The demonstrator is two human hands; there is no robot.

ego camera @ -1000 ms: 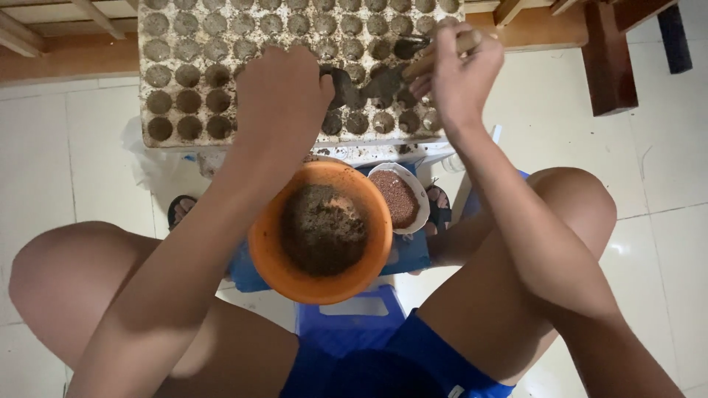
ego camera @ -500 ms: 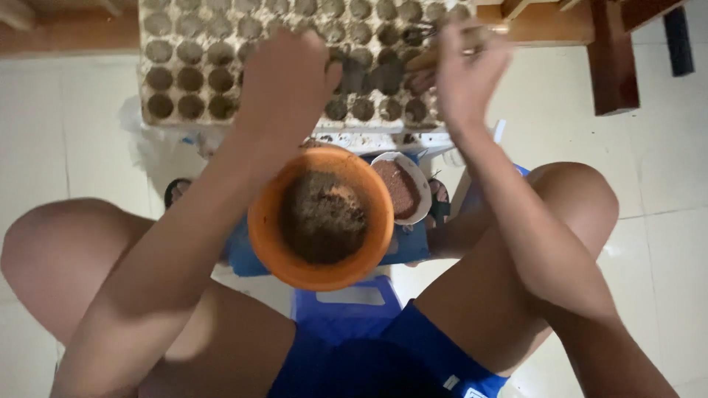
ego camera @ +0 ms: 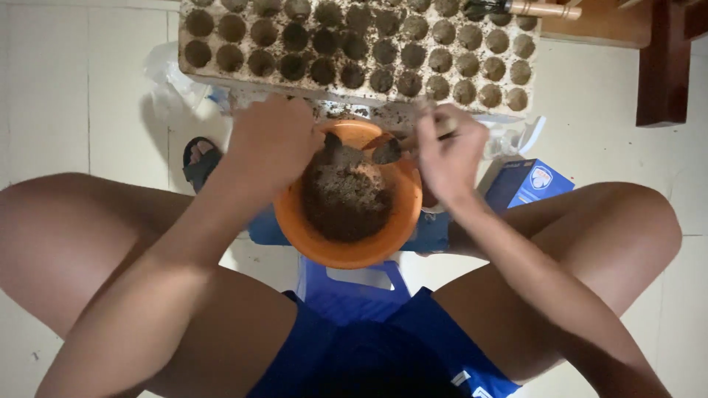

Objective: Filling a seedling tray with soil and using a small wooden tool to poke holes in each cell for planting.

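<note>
Soil (ego camera: pixel 345 197) lay heaped in the orange bowl (ego camera: pixel 324 247) between the knees — the loading step, by my reading. At the bowl's far rim the right hand (ego camera: pixel 448 153) was closed on a small scoop (ego camera: pixel 387 150) dipped toward the soil; the left hand (ego camera: pixel 271 140) curled at the rim, its grasp unclear. Beyond the bowl sat the seedling tray (ego camera: pixel 354 46) — the next move called for a level lift to a cell.

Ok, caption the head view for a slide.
Both hands over an orange bowl of soil, right hand holding a small scoop, seed tray just beyond.
</note>
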